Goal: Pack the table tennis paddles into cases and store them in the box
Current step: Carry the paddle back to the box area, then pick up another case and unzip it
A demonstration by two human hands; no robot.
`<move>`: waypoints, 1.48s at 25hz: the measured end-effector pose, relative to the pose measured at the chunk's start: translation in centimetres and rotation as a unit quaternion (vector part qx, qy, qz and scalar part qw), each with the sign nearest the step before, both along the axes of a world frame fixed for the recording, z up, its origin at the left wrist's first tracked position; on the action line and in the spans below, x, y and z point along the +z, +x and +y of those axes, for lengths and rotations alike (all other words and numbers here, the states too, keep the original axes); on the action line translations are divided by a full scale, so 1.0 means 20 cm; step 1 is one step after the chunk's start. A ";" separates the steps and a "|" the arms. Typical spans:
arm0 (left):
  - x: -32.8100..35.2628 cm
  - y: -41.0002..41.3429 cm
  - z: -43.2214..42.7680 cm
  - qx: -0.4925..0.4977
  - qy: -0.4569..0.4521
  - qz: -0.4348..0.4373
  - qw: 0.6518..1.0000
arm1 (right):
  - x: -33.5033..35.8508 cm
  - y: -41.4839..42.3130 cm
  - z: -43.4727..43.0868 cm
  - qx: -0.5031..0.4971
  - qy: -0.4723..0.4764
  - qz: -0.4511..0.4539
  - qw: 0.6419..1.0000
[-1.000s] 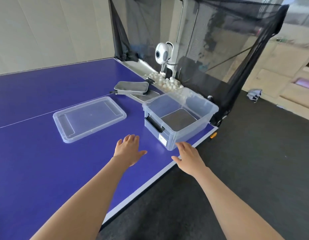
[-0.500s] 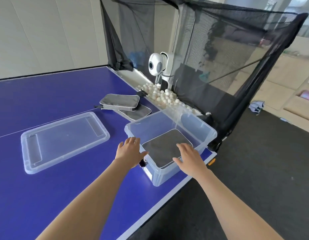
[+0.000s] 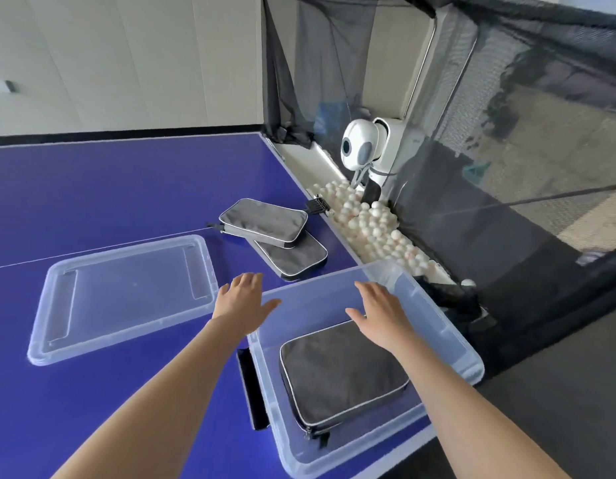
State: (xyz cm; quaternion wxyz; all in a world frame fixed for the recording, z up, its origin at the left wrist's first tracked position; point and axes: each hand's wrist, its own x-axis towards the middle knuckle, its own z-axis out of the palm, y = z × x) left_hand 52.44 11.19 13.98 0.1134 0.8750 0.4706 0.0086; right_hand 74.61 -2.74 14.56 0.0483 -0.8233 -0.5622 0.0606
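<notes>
Two grey zipped paddle cases lie on the blue tabletop point(image 3: 109, 188), just beyond the clear plastic box point(image 3: 444, 326). The upper case point(image 3: 263, 221) sits askew on the lower case point(image 3: 294, 257), touching it, near the trough of white balls point(image 3: 372, 223). A third case point(image 3: 341, 371) lies flat on the floor of the box. The left hand point(image 3: 244, 302) hovers by the box's far-left corner and the right hand point(image 3: 379, 312) over its interior, each grip spread with straight fingers, holding nothing. The cases look like soft fabric shells, probably light, and flat enough to suggest a stiff paddle inside, so they should lift without sagging. A pinch across a long piped edge, thumb above and fingers beneath, seems the surest hold. The upper case should likely go first, since pulling the lower one would drag it. The box's lid point(image 3: 127, 288) lies apart, to the left.
</notes>
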 end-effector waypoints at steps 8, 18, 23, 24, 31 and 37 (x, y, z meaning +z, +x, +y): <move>-0.05 0.32 0.24 0.145 -0.014 0.024 0.989 | -0.05 0.52 0.53 0.112 -0.001 0.017 0.994; -0.17 0.59 0.57 0.355 -0.171 -0.192 0.899 | -0.18 0.85 1.10 0.113 -0.020 0.115 0.987; -0.35 0.63 0.87 0.441 -0.256 -0.286 0.811 | -0.28 0.90 1.47 0.079 -0.025 0.179 0.980; -0.39 0.64 0.93 0.454 -0.272 -0.305 0.792 | -0.31 0.90 1.55 0.072 -0.026 0.193 0.978; -0.69 0.70 1.26 0.519 -0.316 -0.391 0.691 | -0.54 0.83 2.09 0.067 -0.027 0.246 0.967; -0.84 0.77 1.42 0.538 -0.303 -0.431 0.658 | -0.69 0.80 2.34 0.063 -0.063 0.245 0.965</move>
